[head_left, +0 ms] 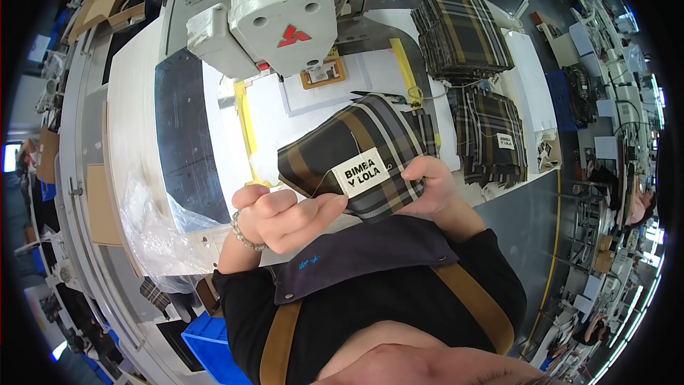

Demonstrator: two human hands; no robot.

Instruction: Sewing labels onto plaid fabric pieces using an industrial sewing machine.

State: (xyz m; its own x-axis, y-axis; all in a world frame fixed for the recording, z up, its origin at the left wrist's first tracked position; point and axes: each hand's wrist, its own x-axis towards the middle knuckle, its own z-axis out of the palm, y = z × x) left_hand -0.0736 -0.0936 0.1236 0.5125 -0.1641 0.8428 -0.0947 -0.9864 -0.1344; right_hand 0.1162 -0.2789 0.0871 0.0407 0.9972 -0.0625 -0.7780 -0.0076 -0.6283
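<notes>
A dark plaid fabric piece (381, 132) with brown and grey stripes is held up, tilted, in front of my body. A white label (362, 172) with dark lettering lies on its face. My right hand (433, 187) grips the fabric's right edge, thumb on top and fingers behind. My left hand (288, 215) is closed, its fingertips pinching at the fabric's near edge by the label's lower left corner. A fine loose thread (324, 184) runs over the fabric close to those fingers.
Beyond the fabric stands a white sewing machine head (281, 18), with an amber frame (323, 73) under it. Stacked plaid pieces (467, 36) and a labelled pile (491, 135) are on the right. Clear plastic (167, 224) lies left; a blue crate (214, 346) stands below.
</notes>
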